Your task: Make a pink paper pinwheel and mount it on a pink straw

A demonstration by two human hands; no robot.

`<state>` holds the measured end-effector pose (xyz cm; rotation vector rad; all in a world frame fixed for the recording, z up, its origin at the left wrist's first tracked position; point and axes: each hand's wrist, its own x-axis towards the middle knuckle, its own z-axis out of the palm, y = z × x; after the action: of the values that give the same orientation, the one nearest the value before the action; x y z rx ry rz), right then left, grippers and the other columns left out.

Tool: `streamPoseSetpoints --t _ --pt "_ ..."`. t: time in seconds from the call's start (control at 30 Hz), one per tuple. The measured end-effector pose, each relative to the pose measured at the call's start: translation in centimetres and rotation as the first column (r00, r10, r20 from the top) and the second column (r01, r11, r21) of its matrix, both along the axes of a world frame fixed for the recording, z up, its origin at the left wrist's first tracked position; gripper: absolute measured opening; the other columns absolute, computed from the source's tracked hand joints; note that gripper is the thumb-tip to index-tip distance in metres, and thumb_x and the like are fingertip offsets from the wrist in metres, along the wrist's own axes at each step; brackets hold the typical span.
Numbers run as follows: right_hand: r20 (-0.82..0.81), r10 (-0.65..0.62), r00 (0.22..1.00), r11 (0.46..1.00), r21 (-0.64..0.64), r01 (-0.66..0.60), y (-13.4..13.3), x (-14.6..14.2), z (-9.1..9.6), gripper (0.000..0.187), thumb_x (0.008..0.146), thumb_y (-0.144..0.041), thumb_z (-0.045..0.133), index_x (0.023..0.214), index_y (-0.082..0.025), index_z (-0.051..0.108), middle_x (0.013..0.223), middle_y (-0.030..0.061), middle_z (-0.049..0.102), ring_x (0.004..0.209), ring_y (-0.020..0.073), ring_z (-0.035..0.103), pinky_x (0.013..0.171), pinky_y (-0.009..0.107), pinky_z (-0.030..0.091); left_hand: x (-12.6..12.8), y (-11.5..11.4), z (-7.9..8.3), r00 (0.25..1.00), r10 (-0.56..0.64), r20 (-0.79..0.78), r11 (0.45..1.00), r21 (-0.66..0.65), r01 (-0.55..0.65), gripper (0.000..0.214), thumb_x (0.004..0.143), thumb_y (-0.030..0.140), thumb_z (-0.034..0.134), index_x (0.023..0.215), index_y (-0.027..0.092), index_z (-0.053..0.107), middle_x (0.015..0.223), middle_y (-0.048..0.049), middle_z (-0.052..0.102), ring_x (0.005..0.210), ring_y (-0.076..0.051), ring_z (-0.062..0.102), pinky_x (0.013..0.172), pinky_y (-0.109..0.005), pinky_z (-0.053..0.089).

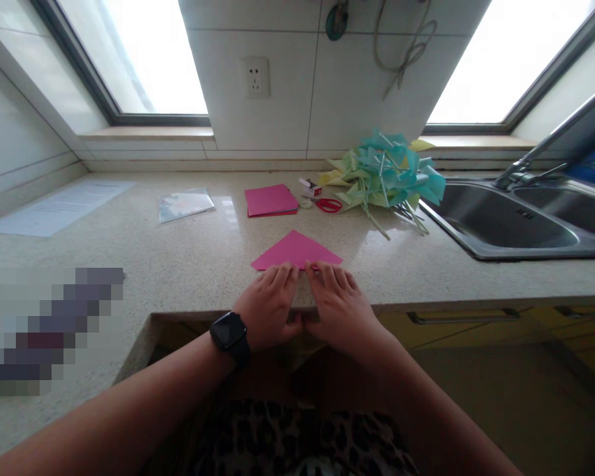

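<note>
A sheet of pink paper (296, 251), folded into a triangle, lies flat on the counter with its point away from me and its long edge towards me. My left hand (269, 301) rests its fingertips on the left half of that long edge. On the right half lie the fingertips of my right hand (342, 297). Both hands have their fingers stretched forward, side by side, and their thumbs apart, low by the counter's front edge. The fingers cover part of the near edge of the paper. A black watch (229, 332) is on my left wrist.
Beyond are a stack of pink paper (272, 200), red-handled scissors (328, 205), a small box (310, 186) and several paper pinwheels (389, 168). A clear packet (185, 205) and a printed sheet (62, 208) lie left. To the right is a metal sink (476, 250).
</note>
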<state>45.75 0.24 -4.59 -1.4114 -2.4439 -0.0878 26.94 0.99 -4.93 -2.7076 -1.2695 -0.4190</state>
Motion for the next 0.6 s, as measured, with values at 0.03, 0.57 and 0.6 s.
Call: streamPoseSetpoints --t 0.03,0.57,0.6 --pt "0.0 0.005 1.0 1.0 0.002 -0.005 0.0 0.0 -0.1 0.081 0.078 -0.033 0.068 0.15 -0.008 0.04 0.145 0.0211 0.049 0.133 0.0351 0.042 0.115 0.05 0.033 0.0 0.0 0.1 1.0 0.006 0.003 1.0 0.0 -0.006 0.077 0.08 0.041 0.063 0.141 -0.002 0.044 0.134 -0.0275 0.055 0.122 -0.039 0.052 0.106 -0.052 0.045" --pt "-0.062 -0.046 0.997 0.993 0.11 0.053 -4.3 0.1 -1.8 0.061 0.086 -0.022 0.066 0.145 -0.011 0.051 0.136 0.0148 0.058 0.128 0.0318 0.045 0.114 0.047 0.035 0.7 -3.8 -0.3 0.998 0.026 -0.062 0.995 0.094 -0.02 0.051 0.089 0.017 0.054 0.136 0.0 0.051 0.125 -0.0233 0.061 0.112 -0.035 0.056 0.098 -0.051 0.052" --pt "-0.065 -0.047 0.997 0.991 0.124 0.055 -4.2 0.1 -1.9 0.059 0.088 -0.023 0.065 0.144 -0.012 0.052 0.135 0.0141 0.059 0.127 0.0313 0.045 0.113 0.046 0.035 0.9 -3.8 -0.3 0.997 0.032 -0.068 0.995 0.1 -0.025 0.049 0.089 0.017 0.054 0.135 0.001 0.052 0.123 -0.0226 0.063 0.11 -0.034 0.057 0.096 -0.05 0.053"
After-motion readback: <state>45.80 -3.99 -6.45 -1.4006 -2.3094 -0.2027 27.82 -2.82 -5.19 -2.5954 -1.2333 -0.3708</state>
